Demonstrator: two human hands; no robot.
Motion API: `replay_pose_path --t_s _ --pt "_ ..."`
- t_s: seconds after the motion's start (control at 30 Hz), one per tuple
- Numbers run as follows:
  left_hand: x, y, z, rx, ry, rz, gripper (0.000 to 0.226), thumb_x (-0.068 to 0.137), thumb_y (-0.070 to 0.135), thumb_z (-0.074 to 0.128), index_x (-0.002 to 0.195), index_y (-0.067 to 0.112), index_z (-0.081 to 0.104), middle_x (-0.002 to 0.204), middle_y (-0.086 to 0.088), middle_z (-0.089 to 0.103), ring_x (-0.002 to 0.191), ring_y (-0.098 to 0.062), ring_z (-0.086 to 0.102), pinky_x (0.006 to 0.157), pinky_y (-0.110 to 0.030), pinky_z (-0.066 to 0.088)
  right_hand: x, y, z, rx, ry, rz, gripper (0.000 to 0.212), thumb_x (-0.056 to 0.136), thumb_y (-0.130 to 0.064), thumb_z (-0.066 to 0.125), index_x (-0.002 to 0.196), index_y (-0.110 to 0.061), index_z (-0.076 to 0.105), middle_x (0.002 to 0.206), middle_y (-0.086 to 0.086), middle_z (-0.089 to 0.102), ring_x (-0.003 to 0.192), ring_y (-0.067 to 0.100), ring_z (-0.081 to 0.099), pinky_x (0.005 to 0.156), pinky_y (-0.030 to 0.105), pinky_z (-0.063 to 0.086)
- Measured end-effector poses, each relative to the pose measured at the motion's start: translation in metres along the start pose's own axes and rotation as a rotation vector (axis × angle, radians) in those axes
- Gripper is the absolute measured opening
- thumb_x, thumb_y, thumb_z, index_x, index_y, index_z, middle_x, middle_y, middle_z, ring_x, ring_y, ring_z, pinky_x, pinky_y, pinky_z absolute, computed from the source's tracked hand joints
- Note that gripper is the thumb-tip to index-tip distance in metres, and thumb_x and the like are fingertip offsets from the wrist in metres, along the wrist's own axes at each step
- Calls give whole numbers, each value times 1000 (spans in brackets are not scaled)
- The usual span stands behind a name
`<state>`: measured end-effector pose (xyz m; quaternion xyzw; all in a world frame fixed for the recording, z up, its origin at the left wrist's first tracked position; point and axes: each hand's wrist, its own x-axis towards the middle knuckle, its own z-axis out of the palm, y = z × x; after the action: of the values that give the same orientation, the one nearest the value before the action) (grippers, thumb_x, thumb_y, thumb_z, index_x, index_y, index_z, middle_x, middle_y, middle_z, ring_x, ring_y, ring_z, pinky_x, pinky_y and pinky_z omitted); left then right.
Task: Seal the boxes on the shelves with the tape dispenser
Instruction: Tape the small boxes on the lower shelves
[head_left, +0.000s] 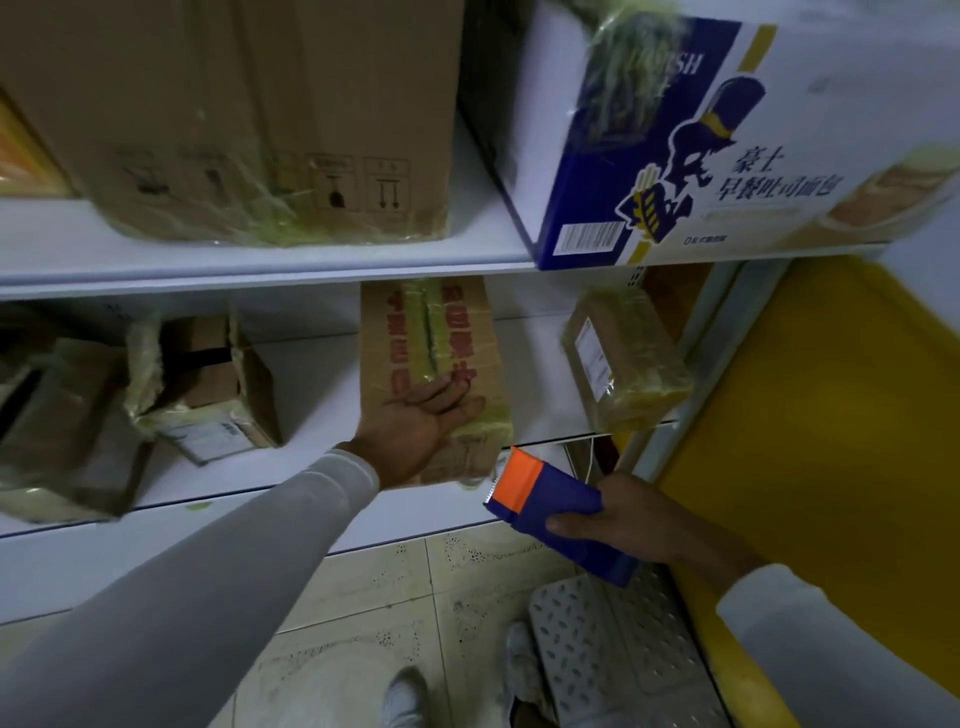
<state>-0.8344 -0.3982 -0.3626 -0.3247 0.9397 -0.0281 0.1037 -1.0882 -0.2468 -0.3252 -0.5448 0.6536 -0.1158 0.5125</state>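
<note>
Head view. Left hand at centre, fingers straight, palm up, resting against brown box with red print and yellowish tape down its seam, on lower shelf. Right hand at 4 o'clock, fingers curled round blue-and-orange dispenser, just off the box's near corner, not touching. More taped boxes at 9 and 2 o'clock. Upper shelf: large carton at 11, printed white box at 1.
</note>
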Motion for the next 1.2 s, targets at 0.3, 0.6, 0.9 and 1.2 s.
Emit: replay_pose_path --t_s 0.3,0.6,0.9,1.2 --pt "-53 19 -15 -829 317 -141 44 97 30 50 139 36 41 146 6 41 128 -11 39 102 -10 24 -8 -29 -10 -26 -84 -93 20 86 -34 75 72 -27 63 68 -13 70 65 -1 65 62 15 44" --pt "-85 34 -32 -1031 281 -131 33 98 14 49 130 20 53 117 10 59 100 20 48 81 4 34 3 -64 -10 -222 -193 -161 38 76 -53 79 101 -25 70 93 -7 76 85 6 72 83 37 60" --pt "-97 31 -47 -1408 94 -176 30 98 0 43 97 17 67 95 13 68 90 -1 61 80 -11 46 8 -75 -12 -216 -231 -191 48 70 -59 80 105 -29 68 95 -15 76 87 2 72 78 30 60" --pt "-100 30 -43 -1446 -50 -289 25 101 17 44 112 17 66 103 5 69 94 -4 63 86 -25 49 13 -71 -15 -282 -223 -184 53 68 -61 79 107 -28 67 97 -12 76 87 1 71 82 36 61"
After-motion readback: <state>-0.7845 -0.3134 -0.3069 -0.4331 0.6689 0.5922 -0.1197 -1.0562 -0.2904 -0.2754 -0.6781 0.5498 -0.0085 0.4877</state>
